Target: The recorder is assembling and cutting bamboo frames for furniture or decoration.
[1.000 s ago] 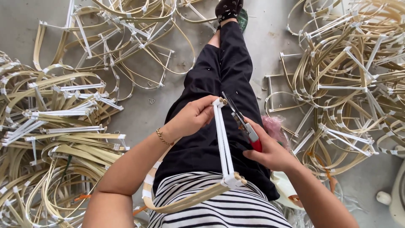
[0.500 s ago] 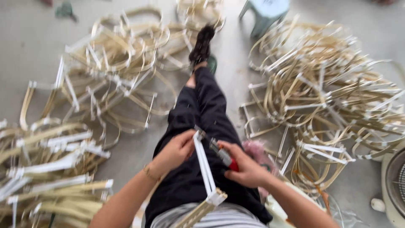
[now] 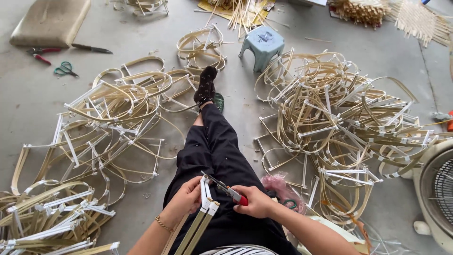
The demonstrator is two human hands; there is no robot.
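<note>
Fingers first, from the head view: my left hand (image 3: pixel 186 198) is closed around the taped end of a bamboo frame (image 3: pixel 200 222), pinching its white-wrapped corner, and my right hand (image 3: pixel 257 202) is wrapped tight on red-handled pliers (image 3: pixel 226 190). The frame's long axis runs from my lap up to the left fingers; the pliers' tip points left at that same corner, just beside the left fingertips, apart from them as far as I can tell. The left hand is the nearer to the joint. Beyond my fingers, heaps of finished frames (image 3: pixel 330 118) lie on the floor (image 3: pixel 28 99), with a small stool (image 3: pixel 262 45) past my foot.
</note>
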